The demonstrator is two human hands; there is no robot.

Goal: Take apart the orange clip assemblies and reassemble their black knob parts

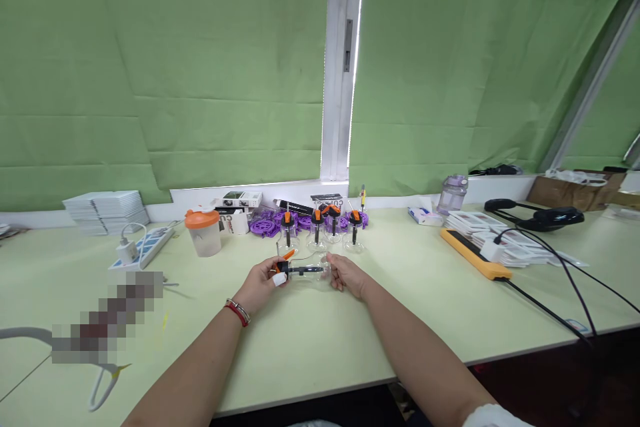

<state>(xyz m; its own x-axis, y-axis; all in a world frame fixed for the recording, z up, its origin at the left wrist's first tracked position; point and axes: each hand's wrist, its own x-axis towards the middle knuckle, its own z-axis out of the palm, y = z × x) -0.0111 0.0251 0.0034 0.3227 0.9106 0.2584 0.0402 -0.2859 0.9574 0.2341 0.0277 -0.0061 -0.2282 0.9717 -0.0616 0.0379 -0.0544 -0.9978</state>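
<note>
The clear bottle (315, 273) is held sideways over a pale green table (300, 360), left hand (261, 285) clamped around its black top, right hand (349, 275) around its base; green sheeting (210, 73) hangs behind.

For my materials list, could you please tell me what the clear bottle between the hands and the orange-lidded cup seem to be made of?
Clear bottle: glossy glass or plastic, as it is transparent with highlights; the look leaves this open. Orange-lidded cup: probably plastic, its body cloudy, its lid evenly coloured and opaque.
</note>
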